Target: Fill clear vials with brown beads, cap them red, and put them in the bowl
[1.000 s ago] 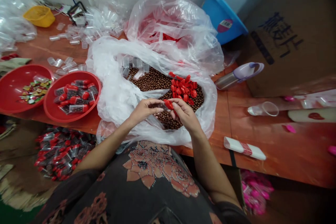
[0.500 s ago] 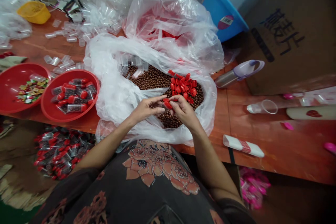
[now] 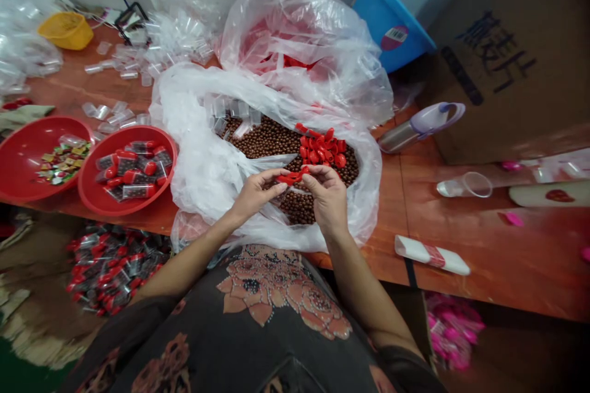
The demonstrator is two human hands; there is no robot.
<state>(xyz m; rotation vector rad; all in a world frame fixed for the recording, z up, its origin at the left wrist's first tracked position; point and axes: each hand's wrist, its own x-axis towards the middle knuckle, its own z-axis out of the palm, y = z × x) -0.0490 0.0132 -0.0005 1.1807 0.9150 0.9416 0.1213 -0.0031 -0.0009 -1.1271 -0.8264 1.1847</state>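
Note:
My left hand [image 3: 259,195] and my right hand [image 3: 328,198] meet over an open white plastic bag [image 3: 184,135]. Between their fingertips they pinch a red plastic cap [image 3: 291,178], one hand at each end. Beneath it lie many small round brown balls [image 3: 299,207], some screened by my fingers. A heap of loose red caps [image 3: 322,148] rests on the balls just beyond my right hand. Several clear plastic tubes [image 3: 238,109] sit at the bag's far left inside.
Filled red-capped tubes lie in a red bowl [image 3: 85,193] on the left, beside another red bowl [image 3: 13,178] with wrapped pieces. Behind stand a pink-tinted bag [image 3: 295,18] and a blue basin [image 3: 391,18]. A flask [image 3: 410,129] and a carton [image 3: 511,110] are on the right.
The red cap between my hands now shows more fully, stretched lengthwise between the fingertips. My right hand has turned more upright. The view has shifted slightly.

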